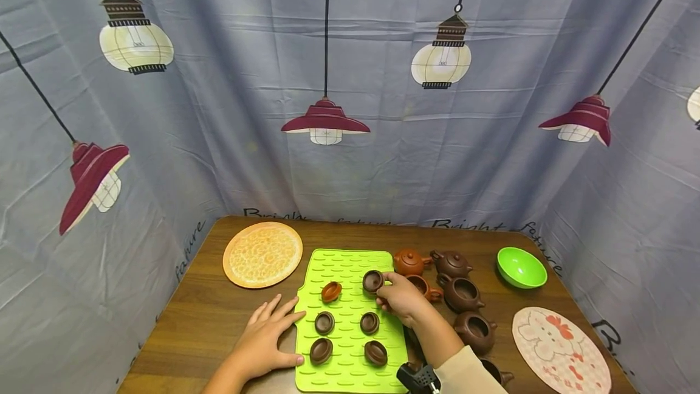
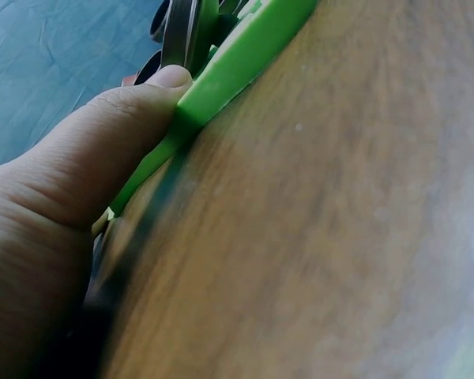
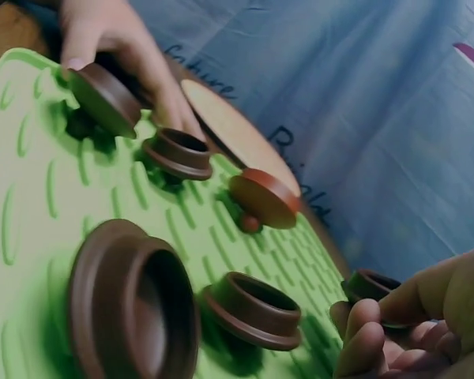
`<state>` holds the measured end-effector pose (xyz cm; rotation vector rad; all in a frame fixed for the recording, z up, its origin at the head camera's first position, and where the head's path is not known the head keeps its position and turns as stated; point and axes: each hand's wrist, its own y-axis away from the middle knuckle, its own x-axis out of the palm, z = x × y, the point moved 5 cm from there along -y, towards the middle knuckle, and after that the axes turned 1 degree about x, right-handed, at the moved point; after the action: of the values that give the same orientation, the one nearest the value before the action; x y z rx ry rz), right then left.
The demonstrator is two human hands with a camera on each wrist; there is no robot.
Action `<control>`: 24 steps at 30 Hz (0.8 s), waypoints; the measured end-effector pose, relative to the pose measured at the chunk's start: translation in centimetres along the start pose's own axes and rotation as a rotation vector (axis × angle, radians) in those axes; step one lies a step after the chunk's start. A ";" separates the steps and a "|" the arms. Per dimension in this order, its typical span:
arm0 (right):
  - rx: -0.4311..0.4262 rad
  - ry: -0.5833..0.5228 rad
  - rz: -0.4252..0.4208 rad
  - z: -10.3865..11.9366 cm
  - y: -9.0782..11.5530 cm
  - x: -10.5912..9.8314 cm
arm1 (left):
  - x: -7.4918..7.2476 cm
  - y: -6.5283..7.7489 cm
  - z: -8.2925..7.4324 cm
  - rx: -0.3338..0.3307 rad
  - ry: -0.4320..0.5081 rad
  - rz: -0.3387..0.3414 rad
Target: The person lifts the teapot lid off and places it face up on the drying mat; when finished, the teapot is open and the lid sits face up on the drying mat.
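Note:
My right hand (image 1: 403, 298) pinches a dark brown teapot lid (image 1: 374, 281) over the far right part of a green ridged mat (image 1: 347, 336). In the right wrist view, thumb and fingers hold that lid (image 3: 371, 283) by its side. Spread flat, my left hand (image 1: 265, 339) lies at the mat's left edge; the left wrist view has its thumb (image 2: 118, 134) against the green rim. On the mat sit an orange-brown lid (image 1: 330, 292) and several dark brown lids (image 1: 369, 323), hollow undersides showing. Right of the mat stand several teapots, dark open ones (image 1: 474, 331) and an orange lidded one (image 1: 410, 261).
An orange round placemat (image 1: 262, 255) lies at the back left of the wooden table (image 1: 191, 315). At the right are a green bowl (image 1: 522, 267) and a pink round mat (image 1: 562, 348) with a cartoon print. A grey-blue curtain (image 1: 328, 181) hangs behind.

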<state>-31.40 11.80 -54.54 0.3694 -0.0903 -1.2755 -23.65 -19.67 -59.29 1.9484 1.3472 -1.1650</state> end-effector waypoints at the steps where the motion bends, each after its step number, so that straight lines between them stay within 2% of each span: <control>1: -0.001 0.014 0.005 0.0 0.0 0.2 | 0.0 0.0 0.0 0.000 0.001 -0.002; 6: 0.010 0.057 0.035 -0.2 0.0 0.9 | -0.1 0.0 0.0 -0.002 0.001 -0.004; 13: 0.047 0.059 0.069 -0.3 0.2 1.6 | -0.1 0.1 0.0 -0.007 0.008 -0.006; 19: 0.043 0.087 0.062 -0.4 0.2 1.6 | -0.1 0.1 0.0 -0.002 0.005 -0.014; 24: 0.002 0.188 0.023 0.1 0.3 1.3 | 0.0 0.1 0.0 -0.002 -0.002 -0.012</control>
<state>-30.78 10.57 -54.51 0.4867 0.0639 -1.2125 -23.57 -19.74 -59.29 1.9402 1.3607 -1.1703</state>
